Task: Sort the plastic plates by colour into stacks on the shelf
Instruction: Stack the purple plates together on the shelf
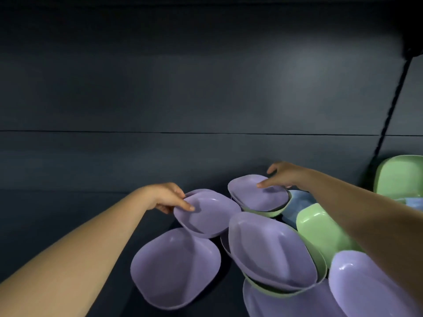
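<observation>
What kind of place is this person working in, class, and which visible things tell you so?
Probably a dark storage shelf or cupboard: a flat dark shelf surface, a dark panelled back wall close behind, and loose purple plates and green plates being sorted.

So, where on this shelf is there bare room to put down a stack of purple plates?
The bare shelf left of the left hand and its purple plate looks free, back to the wall. The right is crowded: purple, green plates and a blue plate overlap under the right hand.
</observation>
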Action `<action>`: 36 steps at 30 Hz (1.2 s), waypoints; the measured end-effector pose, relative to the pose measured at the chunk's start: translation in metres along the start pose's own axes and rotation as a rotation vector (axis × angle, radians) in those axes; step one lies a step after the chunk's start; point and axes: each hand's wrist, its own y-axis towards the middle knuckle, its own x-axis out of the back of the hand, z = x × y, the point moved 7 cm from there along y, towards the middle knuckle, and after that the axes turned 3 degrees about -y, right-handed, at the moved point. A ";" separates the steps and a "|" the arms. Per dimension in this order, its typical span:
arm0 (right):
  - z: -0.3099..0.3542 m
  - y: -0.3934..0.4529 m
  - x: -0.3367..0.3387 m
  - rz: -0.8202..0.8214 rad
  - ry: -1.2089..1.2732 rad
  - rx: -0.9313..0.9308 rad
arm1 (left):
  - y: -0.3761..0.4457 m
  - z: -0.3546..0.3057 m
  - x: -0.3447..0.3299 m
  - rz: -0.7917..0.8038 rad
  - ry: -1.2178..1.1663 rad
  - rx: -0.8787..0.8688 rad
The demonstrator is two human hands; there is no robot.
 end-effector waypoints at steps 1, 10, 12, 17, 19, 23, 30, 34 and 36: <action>-0.003 0.007 -0.004 0.021 0.008 -0.011 | 0.001 0.002 -0.001 0.010 0.004 0.008; -0.010 0.038 -0.017 0.024 0.099 -0.058 | 0.015 0.012 0.003 -0.029 -0.059 0.050; -0.011 0.041 -0.019 0.001 0.110 -0.045 | 0.017 0.014 0.004 -0.033 -0.101 0.052; -0.019 0.044 -0.014 -0.075 0.262 -0.036 | 0.017 0.011 0.008 -0.048 -0.205 0.037; -0.020 0.043 -0.010 -0.106 0.280 -0.023 | 0.019 0.011 0.011 -0.055 -0.235 0.029; -0.021 0.042 -0.001 -0.167 0.326 -0.010 | 0.023 0.011 0.012 -0.061 -0.319 0.024; -0.017 0.040 0.017 -0.262 0.378 -0.006 | 0.020 0.014 0.020 -0.125 -0.478 0.049; -0.007 0.033 0.032 -0.343 0.415 -0.015 | 0.005 0.021 0.032 -0.217 -0.605 0.068; 0.001 0.027 0.035 -0.369 0.522 -0.016 | -0.007 0.026 0.039 -0.248 -0.661 0.064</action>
